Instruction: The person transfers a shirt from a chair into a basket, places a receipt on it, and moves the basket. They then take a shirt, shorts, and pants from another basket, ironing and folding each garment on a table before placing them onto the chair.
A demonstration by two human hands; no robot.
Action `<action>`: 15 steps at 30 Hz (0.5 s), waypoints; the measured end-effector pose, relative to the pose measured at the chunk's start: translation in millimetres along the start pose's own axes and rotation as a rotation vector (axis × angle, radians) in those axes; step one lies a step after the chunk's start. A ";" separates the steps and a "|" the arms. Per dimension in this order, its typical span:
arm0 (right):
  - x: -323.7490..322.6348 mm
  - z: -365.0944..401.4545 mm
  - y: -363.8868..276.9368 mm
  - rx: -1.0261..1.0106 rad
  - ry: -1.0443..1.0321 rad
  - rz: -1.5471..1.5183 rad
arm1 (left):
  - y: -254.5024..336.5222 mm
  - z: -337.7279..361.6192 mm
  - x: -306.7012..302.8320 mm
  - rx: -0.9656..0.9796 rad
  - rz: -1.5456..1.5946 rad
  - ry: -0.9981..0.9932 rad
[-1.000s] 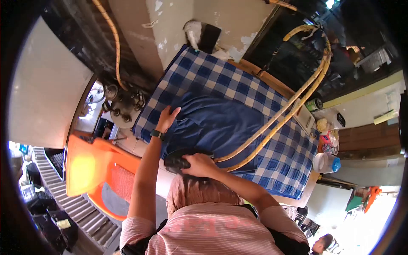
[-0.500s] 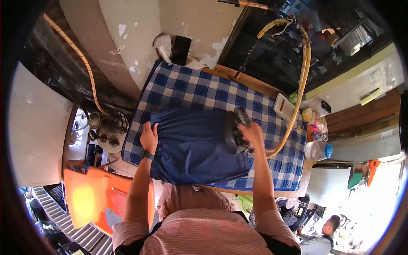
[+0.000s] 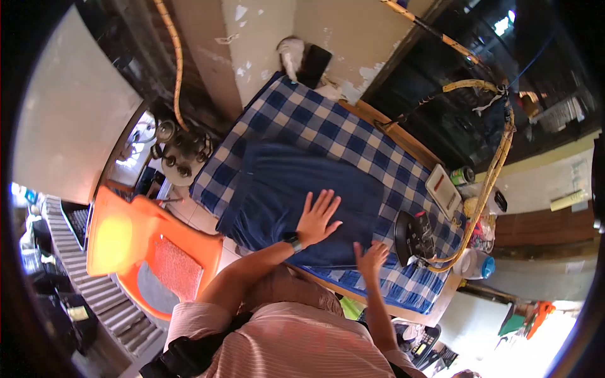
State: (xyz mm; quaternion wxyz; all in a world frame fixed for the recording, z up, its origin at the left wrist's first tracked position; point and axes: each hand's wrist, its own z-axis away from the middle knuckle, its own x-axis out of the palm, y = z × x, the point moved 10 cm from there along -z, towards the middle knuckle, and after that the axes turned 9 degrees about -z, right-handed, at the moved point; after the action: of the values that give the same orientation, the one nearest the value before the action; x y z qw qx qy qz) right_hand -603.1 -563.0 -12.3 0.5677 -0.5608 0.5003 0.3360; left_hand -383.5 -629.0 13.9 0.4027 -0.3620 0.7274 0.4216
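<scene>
A navy blue garment with a gathered waistband (image 3: 283, 183) lies spread over a blue-and-white checked cloth (image 3: 315, 123). My left hand (image 3: 318, 219), a watch on its wrist, rests flat on the garment's front part with fingers spread. Beside the garment's lower right corner is my right hand (image 3: 372, 255), open, thumb apart from the fingers and holding nothing. To the right of that hand, a dark iron (image 3: 417, 238) sits on the checked cloth, its cord wrapped in yellow running up from it.
A white tray (image 3: 443, 192) and a can (image 3: 463, 175) stand at the table's right end, near a tub with a blue lid (image 3: 474, 264). An orange chair (image 3: 211, 252) is at my left. The yellow cord (image 3: 495, 183) hangs over the right side.
My right hand has let go of the iron, which now sits farther right on the cloth. My left hand has moved from the waistband to the garment's middle. The view has turned.
</scene>
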 end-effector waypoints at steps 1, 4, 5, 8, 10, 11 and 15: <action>13.3 7.7 -11.8 -0.039 -0.039 0.029 | 4.6 1.8 12.0 0.008 -0.019 -0.033; 39.9 8.8 -5.2 -0.029 -0.112 -0.107 | 6.7 5.7 17.5 -0.007 -0.031 -0.065; 49.1 5.7 7.6 0.039 -0.144 -0.258 | 5.6 7.2 15.9 -0.014 -0.009 -0.065; 89.0 6.3 6.4 0.871 -0.567 -1.402 | 10.3 35.0 -11.5 0.023 0.166 -0.091; 71.0 -14.4 -37.7 0.829 -0.660 -1.517 | 18.7 70.6 -27.1 0.026 0.168 -0.119; 42.8 -36.0 -72.8 0.606 -0.601 -1.474 | 18.5 91.3 -27.0 -0.047 0.330 -0.133; 17.8 -69.6 -194.5 -0.021 -0.590 -0.993 | 7.4 130.6 -49.6 -0.390 0.787 -0.056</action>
State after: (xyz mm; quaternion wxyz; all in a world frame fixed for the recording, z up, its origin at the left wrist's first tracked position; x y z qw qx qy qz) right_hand -428.2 -662.2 38.4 0.7673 -0.6165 -0.0060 0.1765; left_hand -332.8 -498.8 18.7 0.1552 -0.1151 0.7056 0.6818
